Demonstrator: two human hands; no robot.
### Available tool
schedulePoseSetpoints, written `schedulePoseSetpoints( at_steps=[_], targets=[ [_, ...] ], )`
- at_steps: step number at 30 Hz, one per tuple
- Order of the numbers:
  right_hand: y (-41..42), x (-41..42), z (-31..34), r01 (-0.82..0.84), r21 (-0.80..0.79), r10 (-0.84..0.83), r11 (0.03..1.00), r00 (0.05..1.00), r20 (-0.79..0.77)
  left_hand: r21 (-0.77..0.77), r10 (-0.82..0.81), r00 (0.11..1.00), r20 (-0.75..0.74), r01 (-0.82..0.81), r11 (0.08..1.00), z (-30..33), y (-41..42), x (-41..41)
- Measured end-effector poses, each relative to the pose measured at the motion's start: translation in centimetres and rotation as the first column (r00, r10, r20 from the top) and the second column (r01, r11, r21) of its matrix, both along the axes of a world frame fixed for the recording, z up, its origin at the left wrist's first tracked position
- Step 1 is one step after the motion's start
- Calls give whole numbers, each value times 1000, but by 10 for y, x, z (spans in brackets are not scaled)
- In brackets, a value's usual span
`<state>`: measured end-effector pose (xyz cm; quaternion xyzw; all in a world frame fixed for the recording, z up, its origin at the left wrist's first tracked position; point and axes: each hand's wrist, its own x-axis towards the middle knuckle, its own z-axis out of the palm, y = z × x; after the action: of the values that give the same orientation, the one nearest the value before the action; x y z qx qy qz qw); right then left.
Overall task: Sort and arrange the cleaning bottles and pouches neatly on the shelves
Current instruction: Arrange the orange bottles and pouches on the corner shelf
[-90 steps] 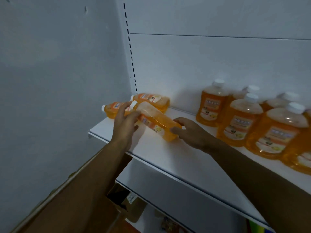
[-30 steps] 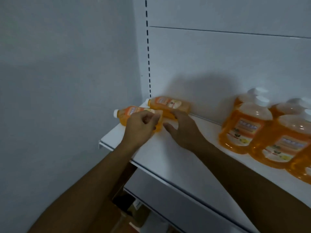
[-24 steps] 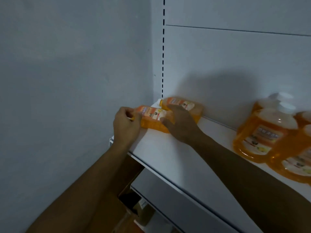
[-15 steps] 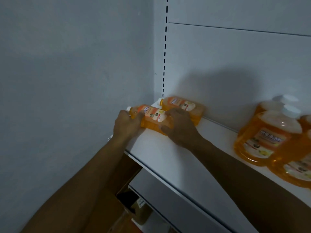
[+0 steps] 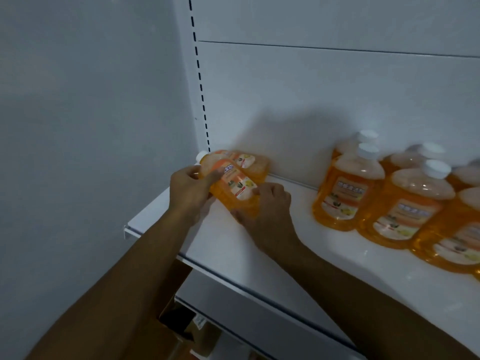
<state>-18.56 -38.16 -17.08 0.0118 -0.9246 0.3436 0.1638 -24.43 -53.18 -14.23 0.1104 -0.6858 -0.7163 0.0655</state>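
A small orange bottle (image 5: 235, 188) with a white-and-orange label lies tilted at the left end of the white shelf (image 5: 285, 258). My left hand (image 5: 188, 188) grips its neck end and my right hand (image 5: 265, 206) holds its base. Its cap is hidden by my left hand. Behind it a second small orange bottle (image 5: 249, 162) lies on its side against the back panel, white cap to the left. Several large orange bottles (image 5: 348, 188) with white caps stand upright in rows at the right.
A grey wall closes the shelf's left side. The slotted upright (image 5: 200, 81) runs up the back corner. A lower shelf (image 5: 259, 315) sits beneath, with a cardboard box (image 5: 181, 323) below it.
Both hands have lifted and turned the front small bottle, so it now points diagonally back-left with its base nearer me. The view has shifted right, showing more large bottles.
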Motion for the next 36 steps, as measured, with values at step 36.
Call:
schedulePoseSetpoints(
  at_steps=[36],
  targets=[
    [50, 11, -2, 212, -314, -168, 926, 973, 161, -504, -759, 534, -374, 570, 649, 34, 118, -81]
  ],
)
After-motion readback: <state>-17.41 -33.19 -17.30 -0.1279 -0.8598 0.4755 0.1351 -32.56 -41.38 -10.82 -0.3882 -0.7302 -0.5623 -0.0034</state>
